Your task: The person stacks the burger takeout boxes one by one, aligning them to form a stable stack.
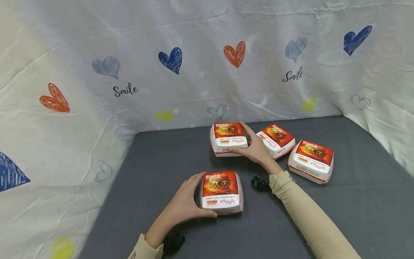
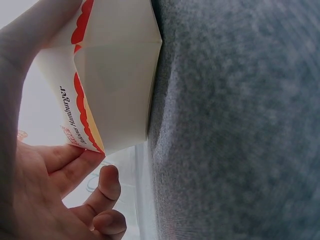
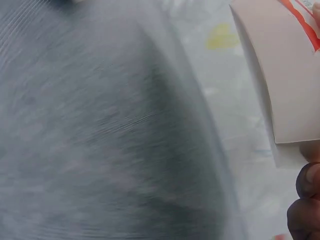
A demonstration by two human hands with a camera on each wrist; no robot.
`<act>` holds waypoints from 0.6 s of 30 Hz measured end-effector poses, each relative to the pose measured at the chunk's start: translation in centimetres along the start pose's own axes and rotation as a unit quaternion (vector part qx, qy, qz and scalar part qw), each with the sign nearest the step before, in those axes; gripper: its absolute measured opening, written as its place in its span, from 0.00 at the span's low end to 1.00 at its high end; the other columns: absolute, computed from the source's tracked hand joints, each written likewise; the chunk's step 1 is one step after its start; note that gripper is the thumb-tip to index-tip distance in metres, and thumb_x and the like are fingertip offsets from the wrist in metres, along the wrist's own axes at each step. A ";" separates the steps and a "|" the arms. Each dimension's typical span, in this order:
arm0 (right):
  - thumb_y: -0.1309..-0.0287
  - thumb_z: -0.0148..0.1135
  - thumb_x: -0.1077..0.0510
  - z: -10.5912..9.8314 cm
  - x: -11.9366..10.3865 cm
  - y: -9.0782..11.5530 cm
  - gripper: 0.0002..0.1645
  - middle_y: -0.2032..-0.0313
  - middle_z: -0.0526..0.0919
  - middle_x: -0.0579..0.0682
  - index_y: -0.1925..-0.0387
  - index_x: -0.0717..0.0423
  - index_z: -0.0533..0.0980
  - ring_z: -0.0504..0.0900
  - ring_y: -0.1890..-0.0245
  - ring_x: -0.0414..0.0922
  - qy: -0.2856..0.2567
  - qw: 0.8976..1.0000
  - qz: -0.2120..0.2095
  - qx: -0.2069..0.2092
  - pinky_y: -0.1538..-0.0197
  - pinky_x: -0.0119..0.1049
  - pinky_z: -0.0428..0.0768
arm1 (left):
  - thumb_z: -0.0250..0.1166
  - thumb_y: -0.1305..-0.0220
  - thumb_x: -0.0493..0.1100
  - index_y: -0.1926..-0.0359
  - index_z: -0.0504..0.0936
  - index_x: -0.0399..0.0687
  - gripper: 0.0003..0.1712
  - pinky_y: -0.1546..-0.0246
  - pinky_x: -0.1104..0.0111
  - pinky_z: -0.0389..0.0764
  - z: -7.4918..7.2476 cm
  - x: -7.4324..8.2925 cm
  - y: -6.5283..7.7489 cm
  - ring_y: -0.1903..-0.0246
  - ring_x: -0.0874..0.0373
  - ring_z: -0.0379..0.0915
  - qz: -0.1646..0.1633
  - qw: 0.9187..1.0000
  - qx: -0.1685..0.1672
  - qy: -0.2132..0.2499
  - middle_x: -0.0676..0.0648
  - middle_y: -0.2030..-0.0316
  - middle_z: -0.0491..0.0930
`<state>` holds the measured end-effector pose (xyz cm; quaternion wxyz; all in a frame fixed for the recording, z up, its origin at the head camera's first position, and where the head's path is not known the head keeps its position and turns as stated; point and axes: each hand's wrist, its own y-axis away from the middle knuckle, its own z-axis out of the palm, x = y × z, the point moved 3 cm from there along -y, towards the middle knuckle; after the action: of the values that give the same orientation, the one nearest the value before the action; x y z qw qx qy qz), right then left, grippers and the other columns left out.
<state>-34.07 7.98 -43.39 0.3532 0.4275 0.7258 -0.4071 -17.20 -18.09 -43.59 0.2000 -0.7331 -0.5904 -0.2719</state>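
Backdrop cloth (image 1: 200, 21), white, printed with hearts and "Smile", beyond the left hand (image 1: 182, 203) and the right hand (image 1: 255, 147); grey table (image 1: 168, 154), beneath both; right sleeve (image 1: 310, 216), beige, behind the right hand; left sleeve (image 1: 145, 248), matching, behind the left hand; burger boxes, four, white and red, burger picture on each lid: near box (image 1: 222, 192), in the left hand's grip, thumb on the near side, fingers at the far left corner; far box (image 1: 228, 138), pinched by the right hand between thumb and fingers, backdrop showing between its underside and the table in the right wrist view; middle box (image 1: 276, 138), just right of the right hand, partly hidden by it; rightmost box (image 1: 311, 160), right of the right wrist; black wrist device (image 1: 260, 182), green-lit, at the right wrist; dark wrist device (image 1: 174, 241), at the left wrist.
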 end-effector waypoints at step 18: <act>0.52 0.85 0.41 -3.1 -5.8 0.3 0.69 0.33 0.75 0.59 0.15 0.29 0.52 0.90 0.63 0.53 -0.036 0.996 -0.069 0.054 0.62 0.33 0.83 | 0.88 0.65 0.70 0.19 0.63 0.51 0.75 0.34 0.40 0.73 0.0 -0.1 0.2 0.33 0.45 0.66 0.009 1.000 0.004 0.005 0.46 0.25 0.68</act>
<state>-32.06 8.91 -37.22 0.3269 0.3796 0.7175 -0.4840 -17.07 -18.19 -43.60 0.2081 -0.7365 -0.5837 -0.2711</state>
